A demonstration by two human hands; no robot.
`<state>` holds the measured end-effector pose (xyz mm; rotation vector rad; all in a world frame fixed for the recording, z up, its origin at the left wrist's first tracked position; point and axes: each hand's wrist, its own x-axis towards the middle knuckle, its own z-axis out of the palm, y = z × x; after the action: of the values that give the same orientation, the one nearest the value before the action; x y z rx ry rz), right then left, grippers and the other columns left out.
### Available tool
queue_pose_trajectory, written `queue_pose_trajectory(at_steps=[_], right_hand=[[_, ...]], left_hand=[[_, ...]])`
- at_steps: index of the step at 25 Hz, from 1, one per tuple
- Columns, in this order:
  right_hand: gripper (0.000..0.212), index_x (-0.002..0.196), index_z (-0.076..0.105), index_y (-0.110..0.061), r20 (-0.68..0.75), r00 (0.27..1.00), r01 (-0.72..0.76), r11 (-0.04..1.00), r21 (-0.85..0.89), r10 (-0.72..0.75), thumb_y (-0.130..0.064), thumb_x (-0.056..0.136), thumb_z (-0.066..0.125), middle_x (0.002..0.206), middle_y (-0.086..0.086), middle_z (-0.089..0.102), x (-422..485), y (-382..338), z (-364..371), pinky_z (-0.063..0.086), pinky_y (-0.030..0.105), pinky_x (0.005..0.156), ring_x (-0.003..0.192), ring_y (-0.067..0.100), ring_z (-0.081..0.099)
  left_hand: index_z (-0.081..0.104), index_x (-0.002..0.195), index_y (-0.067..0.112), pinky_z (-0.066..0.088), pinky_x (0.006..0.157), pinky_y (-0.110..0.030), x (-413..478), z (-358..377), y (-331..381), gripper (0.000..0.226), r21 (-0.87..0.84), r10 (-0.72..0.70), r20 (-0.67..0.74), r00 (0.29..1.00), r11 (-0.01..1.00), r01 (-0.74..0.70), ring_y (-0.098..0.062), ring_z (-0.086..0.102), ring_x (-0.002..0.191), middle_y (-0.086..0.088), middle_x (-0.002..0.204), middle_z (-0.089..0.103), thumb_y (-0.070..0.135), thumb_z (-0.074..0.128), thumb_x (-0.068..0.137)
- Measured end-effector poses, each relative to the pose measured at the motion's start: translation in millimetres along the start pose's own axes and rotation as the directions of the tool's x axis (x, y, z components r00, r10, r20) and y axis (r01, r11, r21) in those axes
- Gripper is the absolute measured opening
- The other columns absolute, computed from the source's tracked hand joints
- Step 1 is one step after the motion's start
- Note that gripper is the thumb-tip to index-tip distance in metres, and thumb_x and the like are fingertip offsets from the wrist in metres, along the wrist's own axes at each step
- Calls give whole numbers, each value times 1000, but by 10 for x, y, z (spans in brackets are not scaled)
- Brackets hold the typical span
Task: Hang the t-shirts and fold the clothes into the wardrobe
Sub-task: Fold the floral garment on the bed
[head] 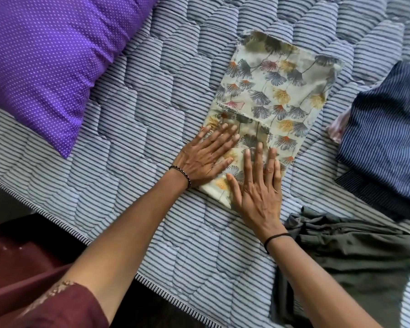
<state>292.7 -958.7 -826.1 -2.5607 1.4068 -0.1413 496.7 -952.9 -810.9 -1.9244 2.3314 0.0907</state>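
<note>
A pale floral-print garment [277, 91] lies folded into a long strip on the striped quilted mattress [133, 119]. My left hand [205, 157] lies flat on its near left part with straight, spread fingers. Beside it, my right hand [258, 185] presses flat on the near end of the same garment, fingers straight. Neither hand grips the cloth.
A purple dotted pillow [52, 58] fills the far left. A folded navy pinstriped garment [388, 138] sits at the right, with a bit of pink cloth [339, 129] under its edge. A crumpled grey-green garment [346, 261] lies near right. The mattress edge [57, 218] runs diagonally at lower left.
</note>
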Motion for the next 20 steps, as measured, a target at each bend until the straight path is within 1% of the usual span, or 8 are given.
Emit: queue_pose_trajectory(at_steps=[5, 7, 10, 12, 15, 17, 18, 20], right_hand=[[75, 162, 23, -13, -33, 999, -15, 999, 52, 17, -57, 104, 39, 171, 14, 10, -60, 23, -50, 15, 51, 126, 158, 37, 6], [71, 159, 32, -11, -75, 995, -51, 990, 135, 61, -54, 103, 43, 169, 11, 22, 6, 42, -123, 21, 46, 123, 156, 31, 18], [51, 144, 44, -8, -136, 973, -129, 932, 339, 184, -41, 106, 47, 154, 12, 40, 315, 122, -243, 33, 44, 112, 138, 27, 40], [42, 138, 46, -8, -151, 959, -150, 882, 446, 240, -36, 107, 47, 146, 12, 45, 575, 248, -269, 34, 43, 110, 131, 27, 43], [40, 135, 46, -7, -209, 930, -166, 854, 492, 301, -34, 105, 48, 135, 12, 48, 923, 453, -300, 36, 44, 109, 125, 27, 45], [42, 134, 45, -5, -244, 897, -207, 838, 505, 369, -31, 102, 50, 133, 14, 48, 1130, 587, -342, 36, 42, 109, 123, 27, 46], [46, 136, 43, -4, -243, 877, -249, 825, 508, 415, -30, 99, 51, 134, 14, 47, 1238, 641, -379, 35, 42, 110, 123, 26, 45], [54, 140, 37, -3, -190, 834, -350, 763, 543, 517, -25, 93, 53, 137, 14, 45, 1437, 703, -469, 34, 46, 115, 126, 21, 42]], left_hand=[[12, 158, 16, 16, 122, -48, -32, 2, -37, 62, -18, 38, -1, 999, 999, -38, -19, 5, 153, -4, 166, 7, 48, 14, 104], [14, 158, 16, 16, 122, -48, -34, -17, -51, 62, -20, 29, -21, 999, 999, -29, -20, 6, 153, -4, 165, 8, 48, 15, 104], [14, 158, 20, 12, 123, -48, 22, -38, -26, 64, -45, 5, -21, 1000, 999, -6, -20, 5, 153, -2, 165, 7, 52, 16, 102], [14, 158, 24, 13, 122, -49, 115, -48, 40, 64, -78, -41, -5, 999, 996, 40, -21, 6, 152, 0, 165, 8, 53, 14, 101], [11, 157, 26, 7, 123, -50, 368, -93, 51, 62, -115, -93, 38, 995, 989, 96, -23, 3, 152, -1, 165, 6, 51, 0, 101], [6, 157, 25, -4, 123, -47, 613, -145, -23, 70, -188, -189, 77, 979, 962, 201, -24, -1, 152, -4, 165, 1, 57, -8, 96], [2, 157, 23, -7, 122, -44, 744, -178, -71, 70, -255, -286, 96, 953, 919, 301, -24, -4, 152, -5, 165, -3, 59, -2, 97], [-1, 157, 15, 0, 123, -40, 1012, -251, -177, 77, -471, -530, 124, 839, 712, 520, -25, 0, 152, -9, 165, -2, 58, 26, 99]])
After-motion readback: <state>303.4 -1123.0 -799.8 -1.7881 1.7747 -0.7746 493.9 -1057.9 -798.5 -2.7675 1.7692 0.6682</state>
